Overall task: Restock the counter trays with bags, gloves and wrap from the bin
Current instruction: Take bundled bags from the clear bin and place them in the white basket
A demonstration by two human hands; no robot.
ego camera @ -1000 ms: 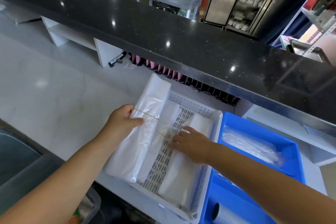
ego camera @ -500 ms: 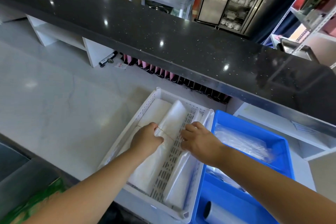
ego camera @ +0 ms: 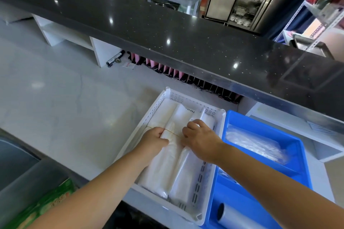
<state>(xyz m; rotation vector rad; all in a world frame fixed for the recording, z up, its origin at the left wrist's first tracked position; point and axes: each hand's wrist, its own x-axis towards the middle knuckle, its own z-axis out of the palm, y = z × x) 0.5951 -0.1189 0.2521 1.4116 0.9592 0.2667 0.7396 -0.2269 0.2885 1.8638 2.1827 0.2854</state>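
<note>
hands are meeting over the white perforated tray [ego camera: 186,96], which is sitting on the pale counter [ego camera: 65,102] just left of the blue bin [ego camera: 260,120], their walls touching. the left hand [ego camera: 155,140] is gripping a banded bundle of plastic bags [ego camera: 173,154] right at its rubber band [ego camera: 172,131], thumb lying over the top. it seems to be pressing the bundle flat and lengthwise into the tray's left half.

the right hand [ego camera: 202,143] is reaching in from the other side, fingers curled down at the band's right end. whether it is pinching the band or the bags, or only pressing, cannot be told. judging by the pose, it is squaring the bundle against a second bundle of bags [ego camera: 186,178] lying along the tray's right side, so that the stacks are lying parallel and nothing is riding over the rim.

the tray is holding only bags and is looking nearly full. the blue bin is holding clear plastic packs [ego camera: 255,145] in its far part, possibly gloves or more bags. a roll of wrap [ego camera: 227,215] is lying at its near end. both are lying untouched, so the glove and wrap steps are looking not yet done.
</note>
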